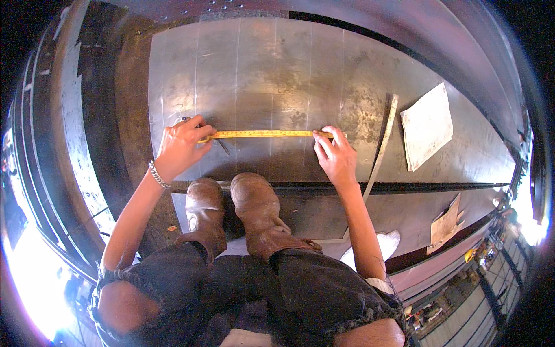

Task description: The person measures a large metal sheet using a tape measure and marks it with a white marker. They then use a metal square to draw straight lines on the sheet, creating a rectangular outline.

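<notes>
A yellow measuring tape (263, 134) stretches straight across a grey metal sheet (289, 75) marked with several thin pale lines. My left hand (184, 144) is closed on the tape's left end. Beneath its fingers pokes out a thin, dark pointed tool (223, 146); whether that hand grips it too, I cannot tell. A small dark bit (185, 119) shows behind the left knuckles, its kind unclear. At the other end, my right hand (336, 153) pinches the tape between thumb and fingers, low over the sheet.
Right of my right hand, a long narrow metal strip (383, 144) lies aslant. Beyond it rests a creased pale paper sheet (428, 127). My brown boots (254, 202) stand at the sheet's near edge, by a dark gap (404, 188). A brown cardboard piece (445, 224) lies at lower right.
</notes>
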Demonstrator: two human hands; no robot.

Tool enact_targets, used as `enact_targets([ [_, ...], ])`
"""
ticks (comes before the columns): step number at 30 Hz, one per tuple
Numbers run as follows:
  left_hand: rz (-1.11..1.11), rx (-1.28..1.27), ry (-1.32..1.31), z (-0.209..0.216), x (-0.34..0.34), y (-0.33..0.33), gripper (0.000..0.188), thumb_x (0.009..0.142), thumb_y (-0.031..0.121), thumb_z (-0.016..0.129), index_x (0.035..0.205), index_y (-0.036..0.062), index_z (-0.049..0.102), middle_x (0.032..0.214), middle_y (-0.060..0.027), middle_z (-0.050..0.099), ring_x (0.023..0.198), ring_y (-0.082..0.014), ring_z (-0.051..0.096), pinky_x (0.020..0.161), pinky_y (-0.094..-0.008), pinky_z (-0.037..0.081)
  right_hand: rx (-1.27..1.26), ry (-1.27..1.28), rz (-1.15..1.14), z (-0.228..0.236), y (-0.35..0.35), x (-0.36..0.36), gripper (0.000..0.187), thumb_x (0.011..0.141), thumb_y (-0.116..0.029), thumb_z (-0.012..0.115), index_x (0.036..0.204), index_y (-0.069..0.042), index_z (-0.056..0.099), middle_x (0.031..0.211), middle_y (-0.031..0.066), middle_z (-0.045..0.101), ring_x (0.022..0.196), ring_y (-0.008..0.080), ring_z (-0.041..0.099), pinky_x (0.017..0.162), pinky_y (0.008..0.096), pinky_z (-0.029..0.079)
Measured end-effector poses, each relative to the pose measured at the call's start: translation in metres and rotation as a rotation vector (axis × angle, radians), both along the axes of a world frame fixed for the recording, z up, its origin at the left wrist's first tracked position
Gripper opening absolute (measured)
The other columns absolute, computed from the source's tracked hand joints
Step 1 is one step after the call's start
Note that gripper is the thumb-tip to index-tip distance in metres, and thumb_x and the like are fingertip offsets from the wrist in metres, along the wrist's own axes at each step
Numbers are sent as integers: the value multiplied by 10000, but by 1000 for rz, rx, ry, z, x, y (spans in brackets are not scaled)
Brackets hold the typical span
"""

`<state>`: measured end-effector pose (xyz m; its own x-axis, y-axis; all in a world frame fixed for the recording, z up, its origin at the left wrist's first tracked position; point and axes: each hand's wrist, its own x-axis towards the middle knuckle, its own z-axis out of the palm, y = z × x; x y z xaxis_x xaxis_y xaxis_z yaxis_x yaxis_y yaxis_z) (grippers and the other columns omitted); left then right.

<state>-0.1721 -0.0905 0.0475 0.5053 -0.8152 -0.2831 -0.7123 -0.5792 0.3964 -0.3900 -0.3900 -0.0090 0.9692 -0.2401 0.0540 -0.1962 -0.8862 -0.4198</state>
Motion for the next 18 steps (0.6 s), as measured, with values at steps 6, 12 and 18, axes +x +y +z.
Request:
enact_targets([
  [6, -18, 23, -25, -3, 3, -6, 161, 743, 178, 721, 898, 145, 692, 893, -7, 600, 840, -224, 639, 685, -390, 561, -10, 8, 3, 4, -1, 0, 193, 818, -140, 709, 1008, -164, 688, 1079, 30, 599, 882, 229, 663, 640, 336, 560],
  [12, -1, 5, 4, -3, 4, -8, 164, 741, 179, 718, 901, 146, 702, 899, -14, 598, 867, -232, 625, 698, -395, 556, -3, 0, 5, 8, -3, 1, 182, 818, -147, 712, 999, -158, 688, 1077, 28, 599, 865, 223, 665, 656, 314, 554],
  [18, 6, 28, -10, 0, 4, -7, 150, 753, 183, 713, 900, 153, 705, 904, -5, 591, 886, -218, 626, 682, -400, 553, 2, -42, -8, 11, 1, 6, 212, 780, -86, 741, 980, -150, 711, 1030, 17, 618, 701, 171, 614, 584, 292, 508],
])
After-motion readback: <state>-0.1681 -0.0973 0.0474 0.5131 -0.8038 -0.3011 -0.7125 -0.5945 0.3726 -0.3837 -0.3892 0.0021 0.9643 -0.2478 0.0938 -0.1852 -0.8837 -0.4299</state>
